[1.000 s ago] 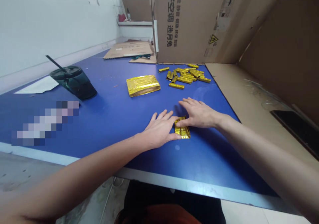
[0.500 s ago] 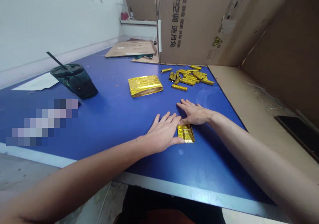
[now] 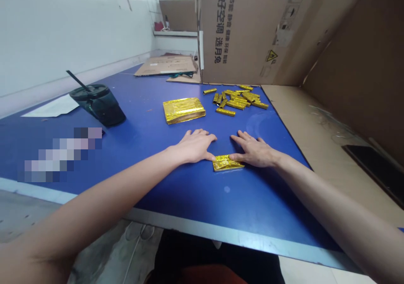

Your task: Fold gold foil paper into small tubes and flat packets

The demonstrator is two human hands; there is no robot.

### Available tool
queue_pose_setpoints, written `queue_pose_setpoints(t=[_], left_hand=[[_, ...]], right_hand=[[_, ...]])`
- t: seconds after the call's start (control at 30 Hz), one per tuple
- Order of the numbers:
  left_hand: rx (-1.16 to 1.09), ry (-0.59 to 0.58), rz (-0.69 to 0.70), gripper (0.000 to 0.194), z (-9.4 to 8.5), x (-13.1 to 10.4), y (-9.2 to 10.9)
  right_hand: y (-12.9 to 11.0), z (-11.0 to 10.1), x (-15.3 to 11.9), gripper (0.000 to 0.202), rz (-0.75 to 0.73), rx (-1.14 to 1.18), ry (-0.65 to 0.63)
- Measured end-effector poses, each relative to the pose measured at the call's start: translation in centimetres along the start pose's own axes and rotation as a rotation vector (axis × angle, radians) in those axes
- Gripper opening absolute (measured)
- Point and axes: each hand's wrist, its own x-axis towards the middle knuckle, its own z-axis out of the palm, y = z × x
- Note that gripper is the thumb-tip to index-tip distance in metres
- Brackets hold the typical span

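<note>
A gold foil sheet (image 3: 227, 163), folded partly over, lies flat on the blue table (image 3: 189, 195) between my hands. My left hand (image 3: 196, 146) rests with fingers spread, its thumb tip at the foil's upper left corner. On the other side, my right hand (image 3: 255, 149) lies palm down with fingers apart, its thumb on the foil's upper edge toward the right. A thick stack of gold foil sheets (image 3: 184, 110) sits farther back. Behind and to the right is a loose pile of several narrow folded gold strips (image 3: 236, 102).
A dark green cup with a straw (image 3: 102, 107) stands at the left, beside a white paper (image 3: 50, 106). Flat cardboard (image 3: 167, 65) lies at the back. A big cardboard box (image 3: 246, 31) rises behind the strips. A black flat object (image 3: 375, 170) is at the right.
My hands have moved apart, the left one leftward and away from the right. The foil between them now looks wider and shorter, with more of it showing.
</note>
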Motion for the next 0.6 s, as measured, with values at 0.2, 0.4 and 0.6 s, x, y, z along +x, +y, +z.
queue_pose_setpoints(t=[0.2, 0.4, 0.6], left_hand=[[-0.027, -0.036, 0.057, 0.027, -0.4, 0.9, 1.8], [-0.176, -0.110, 0.050, 0.018, -0.1, 1.5, 2.4], [-0.363, -0.004, 0.076, 0.009, 0.5, 1.2, 1.8]], right_hand=[[-0.1, 0.5, -0.5, 0.077, 0.002, 0.033, 0.044], [0.2, 1.3, -0.5, 0.073, -0.027, 0.065, 0.116], [0.1, 2.1, -0.8, 0.041, -0.148, 0.168, 0.312]])
